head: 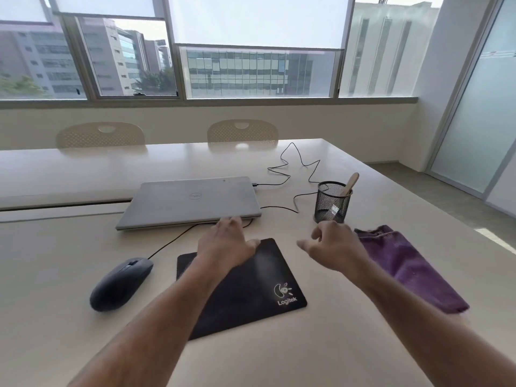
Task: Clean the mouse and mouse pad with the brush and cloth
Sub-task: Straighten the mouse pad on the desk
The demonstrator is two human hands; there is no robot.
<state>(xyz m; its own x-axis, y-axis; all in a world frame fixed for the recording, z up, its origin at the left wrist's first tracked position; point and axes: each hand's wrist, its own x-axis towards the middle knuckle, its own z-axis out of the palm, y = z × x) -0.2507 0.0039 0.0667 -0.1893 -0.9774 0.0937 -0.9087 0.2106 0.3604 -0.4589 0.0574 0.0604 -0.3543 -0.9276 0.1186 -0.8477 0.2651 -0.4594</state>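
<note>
Table [335,344]: left hand [227,244] flat on mouse pad [251,297]

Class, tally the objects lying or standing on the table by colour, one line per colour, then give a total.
Black: 3 (mouse, mouse pad, mesh cup)
Silver: 1 (laptop)
Purple: 1 (cloth)
Wooden: 1 (brush handle in the cup)
Total: 6

Your mouse [121,283] is dark, wired, lying flat on the desk [55,275] just left of the pad [251,297], not touching it. The pad is black with a white Logitek logo at its near right corner, lying flat and slightly turned. Your brush [349,185] leans in the mesh cup [332,202], wooden handle up. The purple cloth [405,266] lies folded right of the pad.
</note>
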